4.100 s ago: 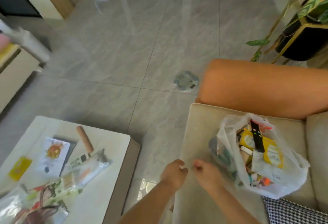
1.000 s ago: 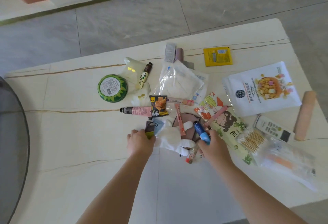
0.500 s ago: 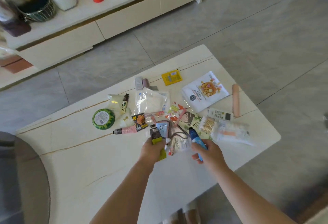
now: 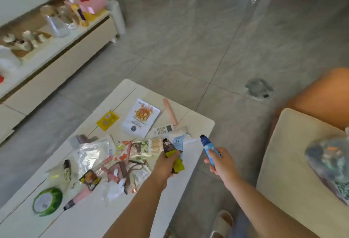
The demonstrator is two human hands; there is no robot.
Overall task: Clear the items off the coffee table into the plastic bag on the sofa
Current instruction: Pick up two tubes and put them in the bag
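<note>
The biggest risk now is a drop on the way over. The left hand [image 4: 167, 164] grips two things at once, a yellow tube [image 4: 172, 154] with a dark cap and a pale blue packet [image 4: 178, 143] tucked behind it; the packet sticks out past the fingers and looks loosely caught, so it could slide free over the floor. The right hand [image 4: 220, 160] has its fingers curled round the lower end of a blue tube [image 4: 207, 148], the capped end poking up beyond them, which seems a firmer hold. A second risk is the plastic bag [image 4: 328, 160] on the sofa [image 4: 287, 162]: it appears soft and already full, its mouth is not clear in this blurred view, and with both hands loaded nothing is free to hold it open.

The bag lies well to the right of both hands, nearer the right one. Many items remain on the coffee table [image 4: 198, 122], just left of and beyond the left fingers.
</note>
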